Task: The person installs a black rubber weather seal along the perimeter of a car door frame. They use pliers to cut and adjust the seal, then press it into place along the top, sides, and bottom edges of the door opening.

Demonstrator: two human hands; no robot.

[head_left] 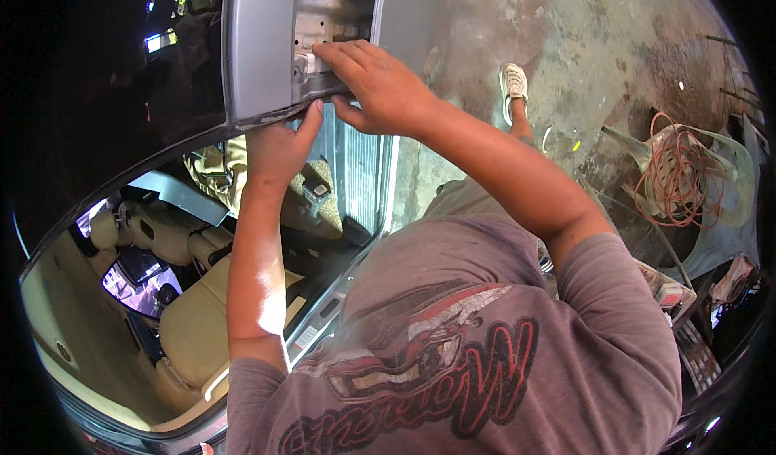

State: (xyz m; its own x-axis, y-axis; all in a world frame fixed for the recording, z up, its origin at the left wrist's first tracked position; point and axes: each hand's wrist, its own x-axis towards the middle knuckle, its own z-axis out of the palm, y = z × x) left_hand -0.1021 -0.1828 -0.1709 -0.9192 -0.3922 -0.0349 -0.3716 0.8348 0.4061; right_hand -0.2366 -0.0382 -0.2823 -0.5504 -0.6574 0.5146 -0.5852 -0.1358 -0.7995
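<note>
My left hand [277,144] reaches up to the lower edge of a grey car body panel [260,43]. Its thumb presses up against a black rubber strip [279,115] along that edge; the other fingers are hidden behind it. My right hand [376,87] is just to the right, with its fingers stretched over a bare metal recess [311,31] that has small holes. The right thumb points toward the left one, apart from the fingers, and I see nothing held in this hand.
Dark glass [121,67] spans the upper left. Beneath lies the car's interior, with a beige seat [194,326] and a ribbed door sill [361,172]. On the concrete floor [461,35] to the right stands a plastic chair [731,160] bearing a coiled orange hose [677,168].
</note>
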